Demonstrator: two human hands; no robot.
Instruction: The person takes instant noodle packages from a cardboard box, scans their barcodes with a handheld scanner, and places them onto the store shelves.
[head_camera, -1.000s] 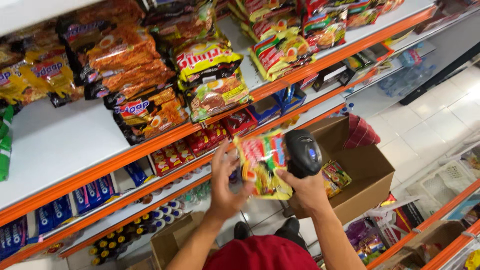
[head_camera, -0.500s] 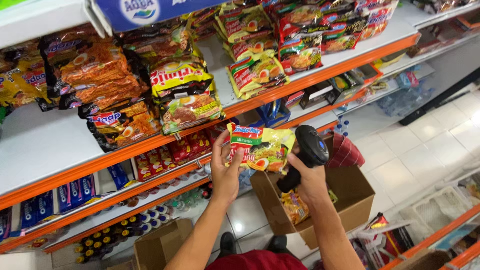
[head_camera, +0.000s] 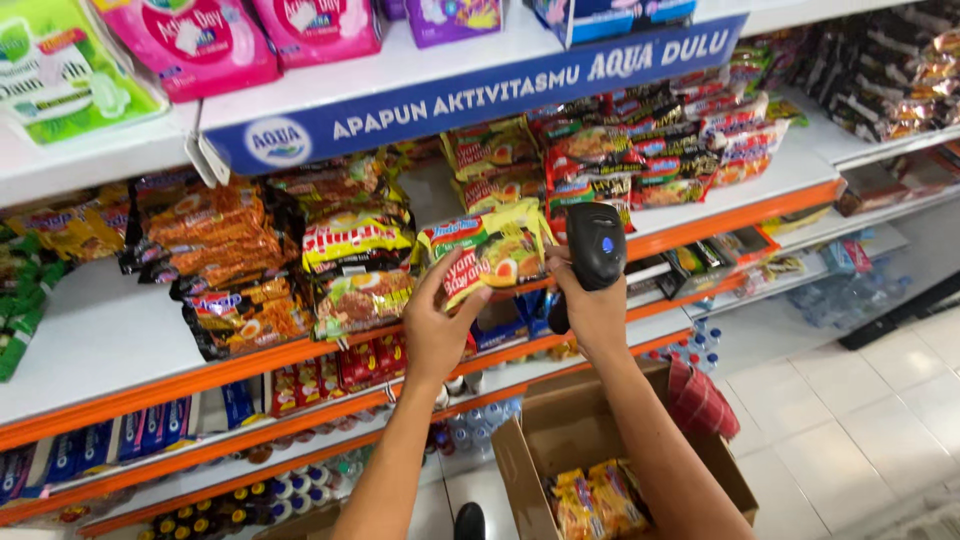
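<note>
My left hand (head_camera: 438, 330) grips a yellow-green instant noodle packet (head_camera: 487, 250) and holds it up at the front of the orange-edged shelf (head_camera: 250, 362). My right hand (head_camera: 590, 310) touches the packet's right edge with its fingers while it holds a black handheld barcode scanner (head_camera: 596, 243) upright. Both hands are level with the row of noodle packets (head_camera: 355, 265) on that shelf. Below my arms stands an open cardboard box (head_camera: 560, 430) with more yellow packets (head_camera: 590, 500) inside.
Stacks of noodle packets (head_camera: 640, 150) fill the shelf to the right and left. Pink and green pouches (head_camera: 190, 40) sit on the top shelf above a blue sign strip (head_camera: 470, 90). Lower shelves hold small packets and bottles (head_camera: 240, 495). A red cloth (head_camera: 700, 400) hangs on the box edge.
Both hands have risen from above the box to shelf height, carrying the noodle packet and the scanner. My view has tilted upward, and the top shelf has come into sight.
</note>
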